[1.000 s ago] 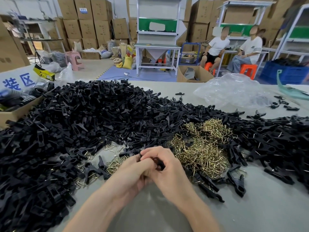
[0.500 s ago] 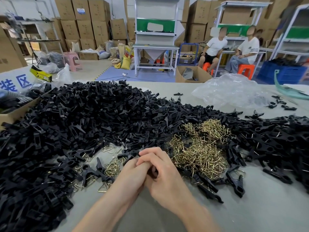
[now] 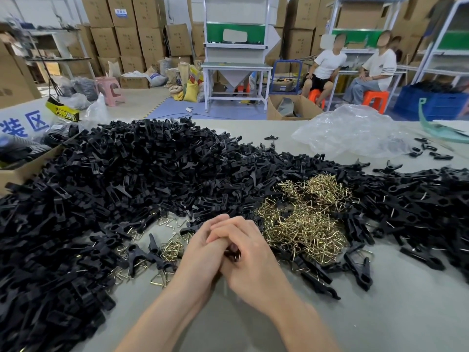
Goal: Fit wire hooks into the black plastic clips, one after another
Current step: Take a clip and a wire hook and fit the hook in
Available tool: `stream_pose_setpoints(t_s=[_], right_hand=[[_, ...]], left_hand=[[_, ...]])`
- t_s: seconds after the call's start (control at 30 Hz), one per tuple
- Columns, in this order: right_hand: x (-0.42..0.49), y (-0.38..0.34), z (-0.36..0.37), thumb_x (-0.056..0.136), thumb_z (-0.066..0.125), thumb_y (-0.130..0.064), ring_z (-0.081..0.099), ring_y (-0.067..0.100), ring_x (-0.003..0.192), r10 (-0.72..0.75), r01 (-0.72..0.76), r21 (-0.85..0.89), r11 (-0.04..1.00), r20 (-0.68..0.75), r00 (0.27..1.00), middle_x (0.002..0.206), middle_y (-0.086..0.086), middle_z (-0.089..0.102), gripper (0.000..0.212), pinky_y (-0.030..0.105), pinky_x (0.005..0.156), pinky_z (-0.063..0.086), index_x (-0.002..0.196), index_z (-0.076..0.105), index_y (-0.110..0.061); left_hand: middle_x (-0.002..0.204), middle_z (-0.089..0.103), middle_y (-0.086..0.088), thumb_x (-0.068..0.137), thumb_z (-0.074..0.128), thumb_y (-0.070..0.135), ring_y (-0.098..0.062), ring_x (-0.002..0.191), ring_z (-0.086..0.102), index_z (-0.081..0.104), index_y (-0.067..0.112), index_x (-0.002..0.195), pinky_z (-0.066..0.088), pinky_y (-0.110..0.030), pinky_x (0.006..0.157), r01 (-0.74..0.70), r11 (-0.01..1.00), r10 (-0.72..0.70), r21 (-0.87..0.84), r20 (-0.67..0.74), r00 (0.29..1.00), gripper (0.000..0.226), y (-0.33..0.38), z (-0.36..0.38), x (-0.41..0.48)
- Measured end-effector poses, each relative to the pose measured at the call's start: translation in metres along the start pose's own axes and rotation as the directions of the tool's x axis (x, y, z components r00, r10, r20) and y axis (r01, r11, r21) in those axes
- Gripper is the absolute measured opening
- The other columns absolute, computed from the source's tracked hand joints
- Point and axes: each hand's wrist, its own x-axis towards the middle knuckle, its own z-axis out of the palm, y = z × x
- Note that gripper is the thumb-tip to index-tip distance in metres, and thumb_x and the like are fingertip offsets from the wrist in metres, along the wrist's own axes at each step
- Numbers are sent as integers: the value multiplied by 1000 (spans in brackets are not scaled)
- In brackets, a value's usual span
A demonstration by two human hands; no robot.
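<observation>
The left hand (image 3: pixel 203 250) and right hand (image 3: pixel 253 265) curl together around one black clip (image 3: pixel 233 252), low over the worktop (image 3: pixel 380 313). I cannot tell whether a hook is seated. Best to brace the clip firmly and push the wire in squarely; spare wire hooks (image 3: pixel 304 224) lie just beside.

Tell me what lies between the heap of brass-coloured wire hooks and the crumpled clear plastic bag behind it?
In the head view, a band of loose black plastic clips separates the hook heap from the bag.
</observation>
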Motion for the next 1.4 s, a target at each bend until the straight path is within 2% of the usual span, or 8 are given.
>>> stream_pose_setpoints(t_s=[0.23,0.33,0.5,0.67,0.8,1.0,1.13,1.4], right_hand=[[0,-5,-1,72,57,-9,52,6,112,-33,33,0,999,-2,999,117,-21,57,41,17,98,41,105,62,-31],[0,-5,-1,72,54,-13,53,8,111,-27,27,-6,1000,-5,1000,117,-20,58,39,21,96,44,106,63,-30],[1,-5,-1,72,55,-15,55,10,110,-42,42,-13,999,-26,999,117,-19,60,37,26,96,47,105,65,-28],[1,-5,-3,77,61,-14,55,9,110,-41,41,14,999,-20,999,117,-19,60,31,23,96,46,104,66,-28],[1,-5,-4,77,66,-8,56,11,112,-41,42,26,999,-33,999,115,-18,61,31,20,97,44,101,67,-27],[0,-5,-4,75,69,-6,57,14,110,-40,40,5,999,-14,999,114,-13,64,32,27,95,47,103,69,-22],[0,-7,-4,74,67,-8,56,13,106,-23,23,0,1000,8,1000,112,-12,64,32,29,92,49,103,69,-20],[0,-10,-5,72,64,-11,55,9,103,7,-8,17,1000,36,999,109,-14,64,35,30,91,49,104,69,-23]], left_hand=[[107,76,-7,78,53,-1,-20,101,73,70,24,116,58,-24,74,8,999,-6,-43,42,999,49,-3,-2,2],[108,77,-4,90,48,-6,-18,104,72,69,28,120,57,-27,82,-18,999,18,38,17,1000,50,-5,-2,5],[103,78,1,92,47,-6,-13,98,73,69,34,119,57,-18,73,-58,991,60,118,-17,998,53,-4,-3,4],[110,76,0,95,49,-4,-16,107,71,70,33,117,54,-36,95,-60,989,63,132,-17,998,47,-2,-3,3],[113,75,-2,93,49,-4,-19,110,69,72,34,112,53,-43,99,-65,988,67,140,-12,998,49,-2,-4,3],[106,76,-4,87,49,-4,-20,104,72,73,38,105,55,-34,86,-82,984,85,161,-11,996,52,-1,-3,1],[103,77,-3,70,51,10,-18,101,73,74,36,104,55,-34,88,-88,982,94,167,-27,995,49,0,-2,1],[99,78,-1,87,45,-10,-16,98,73,73,26,107,55,-28,80,-88,970,101,227,-49,994,50,-1,-3,3]])
